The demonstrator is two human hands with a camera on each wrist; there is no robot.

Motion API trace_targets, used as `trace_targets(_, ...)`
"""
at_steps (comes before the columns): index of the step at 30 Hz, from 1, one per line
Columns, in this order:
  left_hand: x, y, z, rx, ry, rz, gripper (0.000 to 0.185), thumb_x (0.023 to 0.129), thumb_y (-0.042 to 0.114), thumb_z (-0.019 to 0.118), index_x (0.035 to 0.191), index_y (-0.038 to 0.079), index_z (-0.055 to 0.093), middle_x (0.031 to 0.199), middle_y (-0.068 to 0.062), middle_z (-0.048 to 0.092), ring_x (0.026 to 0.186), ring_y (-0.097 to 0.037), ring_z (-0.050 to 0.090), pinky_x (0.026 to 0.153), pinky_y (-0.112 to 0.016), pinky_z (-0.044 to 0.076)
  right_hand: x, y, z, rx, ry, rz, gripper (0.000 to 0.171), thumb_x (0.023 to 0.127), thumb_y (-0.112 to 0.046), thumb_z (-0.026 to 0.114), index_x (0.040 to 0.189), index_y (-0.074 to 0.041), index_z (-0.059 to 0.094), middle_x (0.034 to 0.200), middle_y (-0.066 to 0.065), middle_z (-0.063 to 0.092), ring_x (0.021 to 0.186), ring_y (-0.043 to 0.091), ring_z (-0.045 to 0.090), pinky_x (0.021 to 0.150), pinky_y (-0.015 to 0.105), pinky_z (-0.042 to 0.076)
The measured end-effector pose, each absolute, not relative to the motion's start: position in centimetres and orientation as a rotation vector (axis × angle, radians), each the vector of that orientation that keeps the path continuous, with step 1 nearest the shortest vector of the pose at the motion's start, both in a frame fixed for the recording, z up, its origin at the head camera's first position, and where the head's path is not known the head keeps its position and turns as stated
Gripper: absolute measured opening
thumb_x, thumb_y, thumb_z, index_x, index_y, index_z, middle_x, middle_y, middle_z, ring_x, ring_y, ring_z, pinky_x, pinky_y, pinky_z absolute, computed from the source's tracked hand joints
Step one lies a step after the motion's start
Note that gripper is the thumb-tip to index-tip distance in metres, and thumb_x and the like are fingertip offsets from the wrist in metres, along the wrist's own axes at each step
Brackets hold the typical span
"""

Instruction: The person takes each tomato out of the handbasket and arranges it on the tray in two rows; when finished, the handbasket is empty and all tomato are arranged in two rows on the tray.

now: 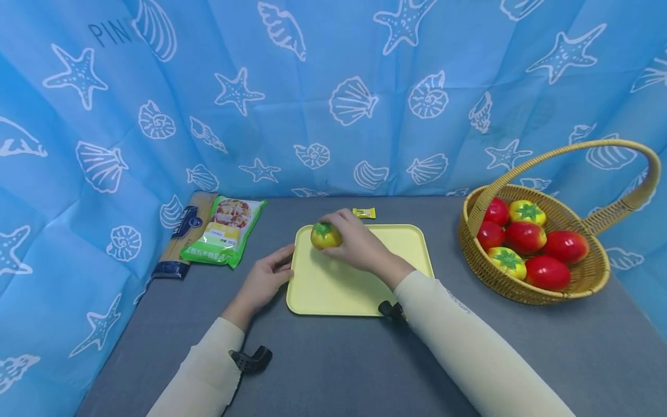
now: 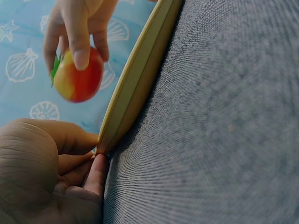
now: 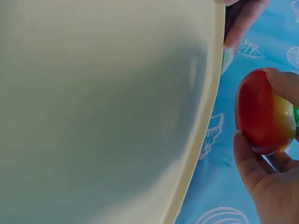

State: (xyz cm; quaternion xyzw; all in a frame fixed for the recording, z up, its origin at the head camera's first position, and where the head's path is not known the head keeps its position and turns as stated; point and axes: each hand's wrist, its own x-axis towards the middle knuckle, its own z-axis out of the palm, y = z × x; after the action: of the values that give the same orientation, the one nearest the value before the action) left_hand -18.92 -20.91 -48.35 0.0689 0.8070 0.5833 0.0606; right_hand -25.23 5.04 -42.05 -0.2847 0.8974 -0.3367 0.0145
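A red-and-yellow toy fruit with a green leafy top is held above the tray's upper left by my right hand. In the right wrist view, thumb and fingers curl round the fruit, which stays apart from the tray's surface. My left hand is at the left edge of the pale yellow tray. Seen from the left wrist, the left thumb and fingertips close on the tray's rim. Part of the tray is hidden under the right forearm.
A wicker basket with several red and yellow toy fruits stands at right, its tall handle arching over. A green food packet and a pasta pack lie at left. Behind the tray is a small yellow sachet, near the blue curtain.
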Motion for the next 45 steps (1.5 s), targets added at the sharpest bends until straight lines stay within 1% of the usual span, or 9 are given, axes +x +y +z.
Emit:
trace_targets(8, -18.9, -20.7, -48.1, 0.199, 2.437, 1.761, 0.061, 0.106, 0.0, 0.063, 0.164, 0.001, 0.046, 0.17, -0.013, 0.042, 0.151, -0.029, 0.045, 0.117, -0.039, 0.046, -26.6, 3.8, -42.7, -0.8, 2.791, -1.065, 0.065, 0.095, -0.021, 0.089, 0.152, -0.009, 0.059, 0.142, 0.015, 0.052, 0.12, 0.028, 0.057, 0.105, 0.045, 0.054)
trace_targets(15, -18.9, -20.8, -48.0, 0.202, 2.427, 1.782, 0.061, 0.106, -0.001, 0.063, 0.164, 0.002, 0.047, 0.169, -0.012, 0.043, 0.152, -0.028, 0.043, 0.117, -0.036, 0.046, -27.3, 2.3, -43.4, -0.791, 2.796, -1.013, 0.066, 0.094, -0.022, 0.09, 0.152, -0.009, 0.06, 0.14, 0.015, 0.053, 0.12, 0.027, 0.056, 0.103, 0.042, 0.054)
trace_targets(19, -18.9, -20.8, -48.0, 0.216, 2.437, 1.772, 0.061, 0.106, -0.001, 0.064, 0.164, 0.002, 0.047, 0.169, -0.013, 0.043, 0.153, -0.028, 0.042, 0.118, -0.037, 0.046, -27.5, 1.5, -43.5, -0.787, 2.806, -1.001, 0.069, 0.092, -0.023, 0.092, 0.152, -0.009, 0.06, 0.141, 0.016, 0.054, 0.12, 0.028, 0.057, 0.103, 0.043, 0.055)
trace_targets(24, -19.1, -20.7, -48.0, 0.227, 2.448, 1.763, 0.061, 0.105, -0.002, 0.064, 0.164, 0.002, 0.047, 0.169, -0.012, 0.044, 0.153, -0.027, 0.042, 0.118, -0.038, 0.046, -27.7, 1.0, -43.7, -0.755, 2.814, -0.977, 0.07, 0.093, -0.024, 0.091, 0.153, -0.013, 0.058, 0.142, 0.014, 0.053, 0.12, 0.027, 0.058, 0.103, 0.044, 0.056)
trace_targets(29, -19.0, -20.6, -47.8, 0.234, 2.448, 1.764, 0.061, 0.106, -0.002, 0.063, 0.164, 0.002, 0.046, 0.169, -0.013, 0.043, 0.152, -0.028, 0.044, 0.117, -0.036, 0.047, -27.8, 1.1, -43.9, -0.72, 2.824, -0.976, 0.072, 0.092, -0.026, 0.092, 0.154, -0.015, 0.057, 0.143, 0.015, 0.053, 0.121, 0.029, 0.058, 0.104, 0.047, 0.056)
trace_targets(32, -19.0, -20.6, -47.8, 0.239, 2.444, 1.765, 0.061, 0.106, -0.002, 0.063, 0.164, 0.001, 0.046, 0.169, -0.014, 0.043, 0.152, -0.029, 0.044, 0.117, -0.037, 0.047, -27.9, 1.3, -44.1, -0.705, 2.827, -0.97, 0.075, 0.091, -0.028, 0.093, 0.155, -0.016, 0.056, 0.143, 0.015, 0.052, 0.122, 0.03, 0.058, 0.105, 0.049, 0.056)
trace_targets(40, -18.9, -20.7, -48.0, 0.224, 2.444, 1.767, 0.061, 0.105, -0.002, 0.063, 0.163, 0.001, 0.047, 0.168, -0.014, 0.044, 0.152, -0.029, 0.044, 0.117, -0.04, 0.046, -27.9, 2.2, -44.3, -0.722, 2.818, -1.003, 0.08, 0.092, -0.032, 0.092, 0.159, -0.014, 0.052, 0.142, 0.014, 0.052, 0.123, 0.027, 0.057, 0.109, 0.046, 0.054)
trace_targets(45, -18.9, -20.9, -48.3, 0.246, 2.44, 1.786, 0.061, 0.103, -0.005, 0.063, 0.162, -0.003, 0.047, 0.168, -0.018, 0.044, 0.149, -0.033, 0.047, 0.117, -0.04, 0.047, -27.6, 2.8, -44.0, -0.752, 2.802, -1.015, 0.081, 0.094, -0.033, 0.09, 0.161, -0.014, 0.05, 0.146, 0.014, 0.05, 0.128, 0.027, 0.056, 0.112, 0.045, 0.052)
